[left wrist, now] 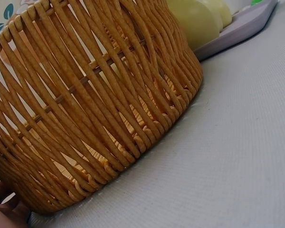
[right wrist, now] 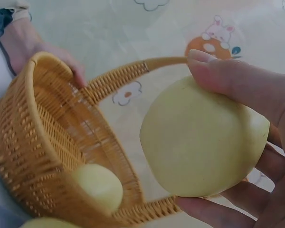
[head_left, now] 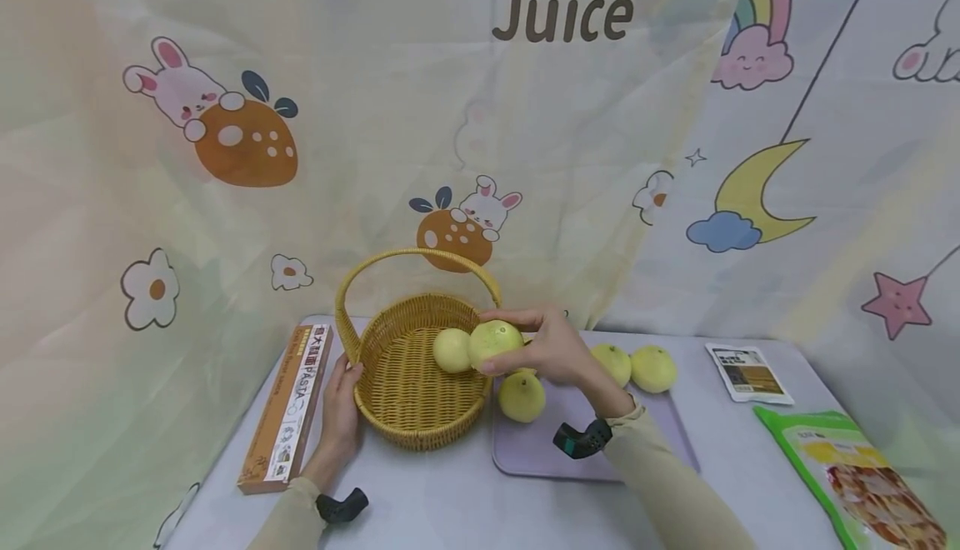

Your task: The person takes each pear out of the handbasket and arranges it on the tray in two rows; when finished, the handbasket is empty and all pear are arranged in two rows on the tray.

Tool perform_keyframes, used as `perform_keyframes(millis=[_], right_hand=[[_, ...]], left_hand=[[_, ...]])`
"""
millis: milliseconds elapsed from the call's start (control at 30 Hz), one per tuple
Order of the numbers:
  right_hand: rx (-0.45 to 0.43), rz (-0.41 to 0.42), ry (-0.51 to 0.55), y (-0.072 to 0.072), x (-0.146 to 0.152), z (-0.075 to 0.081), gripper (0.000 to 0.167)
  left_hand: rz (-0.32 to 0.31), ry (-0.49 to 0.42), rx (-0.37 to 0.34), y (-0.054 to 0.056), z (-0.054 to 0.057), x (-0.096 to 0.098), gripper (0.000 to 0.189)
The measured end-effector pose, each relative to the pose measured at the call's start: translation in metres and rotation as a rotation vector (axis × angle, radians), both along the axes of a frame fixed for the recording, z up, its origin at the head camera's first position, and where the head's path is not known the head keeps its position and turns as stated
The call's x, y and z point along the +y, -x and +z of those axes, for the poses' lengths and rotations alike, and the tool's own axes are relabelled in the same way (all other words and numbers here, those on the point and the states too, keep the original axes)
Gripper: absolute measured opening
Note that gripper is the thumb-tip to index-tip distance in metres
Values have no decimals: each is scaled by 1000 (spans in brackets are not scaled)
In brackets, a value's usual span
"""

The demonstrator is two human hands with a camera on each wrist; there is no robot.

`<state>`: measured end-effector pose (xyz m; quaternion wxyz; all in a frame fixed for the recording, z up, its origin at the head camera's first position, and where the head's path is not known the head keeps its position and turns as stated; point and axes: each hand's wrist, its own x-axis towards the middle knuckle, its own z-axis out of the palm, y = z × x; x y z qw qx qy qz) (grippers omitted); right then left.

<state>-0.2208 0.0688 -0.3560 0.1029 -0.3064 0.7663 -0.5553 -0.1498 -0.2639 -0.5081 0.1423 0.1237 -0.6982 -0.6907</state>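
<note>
My right hand (head_left: 558, 352) grips a round pale yellow fruit (head_left: 495, 347), slightly tapered like a pear, over the right rim of a wicker basket (head_left: 417, 438). Thumb and fingers wrap the same smooth fruit (right wrist: 199, 142) in the right wrist view. Inside the basket lies another yellow fruit (head_left: 452, 351). My left hand (head_left: 342, 407) holds the basket's left side by the foot of its arched handle (head_left: 420, 251). In the left wrist view the woven wall (left wrist: 95, 104) fills much of the picture, with fingertips low against it.
Right of the basket, a lilac tray (head_left: 558, 460) bears several yellow fruits (head_left: 654, 369). A pasta box (head_left: 287, 408) lies at the left. On the right are a small white packet (head_left: 748, 373) and a green-edged food bag (head_left: 855, 479). A printed cloth (head_left: 360, 117) hangs behind the table.
</note>
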Motion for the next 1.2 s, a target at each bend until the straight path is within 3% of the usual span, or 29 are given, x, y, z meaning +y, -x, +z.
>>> perform_keyframes(millis=[367,633,1000,1200], right_hand=[[-17,-102,30,3,39,-9,67],[70,-169,-31,8,65,-18,63],[78,-126,-113,5,88,-37,60],[23,-132,-114,2,96,-50,63]], left_hand=[[-6,9,-2,1,-3,-2,61],[-7,19,11,1,-1,-1,61],[-3,32,-19,0,2,0,61],[-8,31,-21,0,3,1,62]])
